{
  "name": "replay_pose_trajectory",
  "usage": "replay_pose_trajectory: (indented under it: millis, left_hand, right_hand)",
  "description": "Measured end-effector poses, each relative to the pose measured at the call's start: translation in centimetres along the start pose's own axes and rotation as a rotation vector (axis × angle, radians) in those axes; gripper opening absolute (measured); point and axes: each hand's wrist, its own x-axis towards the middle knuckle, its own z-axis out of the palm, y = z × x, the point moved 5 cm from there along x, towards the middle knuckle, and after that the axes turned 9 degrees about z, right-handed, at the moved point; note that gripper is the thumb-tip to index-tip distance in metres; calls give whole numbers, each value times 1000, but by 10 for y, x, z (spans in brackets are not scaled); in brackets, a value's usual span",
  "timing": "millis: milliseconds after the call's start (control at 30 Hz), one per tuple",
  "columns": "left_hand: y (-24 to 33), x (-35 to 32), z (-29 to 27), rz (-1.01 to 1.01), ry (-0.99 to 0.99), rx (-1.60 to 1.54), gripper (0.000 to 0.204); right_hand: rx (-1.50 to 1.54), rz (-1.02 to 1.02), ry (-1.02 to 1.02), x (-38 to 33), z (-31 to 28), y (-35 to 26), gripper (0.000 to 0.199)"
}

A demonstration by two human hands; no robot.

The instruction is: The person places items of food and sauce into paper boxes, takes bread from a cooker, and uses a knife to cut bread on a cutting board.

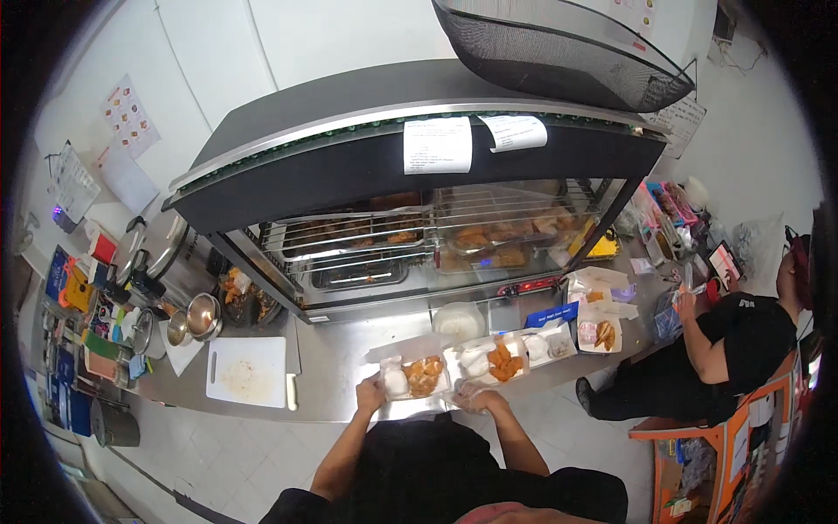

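Three open white takeaway boxes stand in a row along the counter's front. The nearest takeaway box (405, 403) holds a mound of rice (394, 379) and brown fried pieces (424, 376). My left hand (371, 396) is closed on its left side. At its right corner, my right hand (476, 398), in what looks like a clear glove, has its fingers bent around the edge, partly hidden. Just beyond is the second takeaway box (524, 367), with rice and orange-coated fried pieces (504, 361). White rice portions lie in the third takeaway box (559, 354).
A glass-fronted food warmer (419, 262) with racks of fried food stands behind. On the left are a white cutting board (248, 374), a knife (292, 393) and metal bowls (204, 316). More filled boxes (599, 334) sit at right, near another person (742, 336) in black.
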Motion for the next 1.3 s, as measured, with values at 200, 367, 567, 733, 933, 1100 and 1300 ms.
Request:
replay_pose_trajectory:
  millis: [200, 367, 567, 733, 933, 1100, 1300]
  left_hand:
    - [-18, 18, 10, -136, -90, -274, 37]
    - [-3, 17, 12, -410, -189, -646, 37]
    - [-7, 10, 3, -422, -156, -889, 30]
    - [-29, -19, -16, -266, -18, -779, 20]
    - [-168, -123, -14, -302, -132, -371, 20]
    - [-257, -243, -42, -555, -180, -59, 35]
    - [-201, -295, -92, -806, -284, 158, 22]
  right_hand:
    - [78, -38, 51, -3, -2, 3, 56]
    - [5, 18, -36, -4, -1, 16, 62]
    - [82, 40, -36, -26, -24, 9, 52]
    - [271, 93, -167, -17, -10, 39, 55]
    - [392, 67, -204, -30, -15, 8, 57]
    - [434, 30, -195, -20, 17, -10, 60]
    - [403, -98, -154, -13, 22, -96, 46]
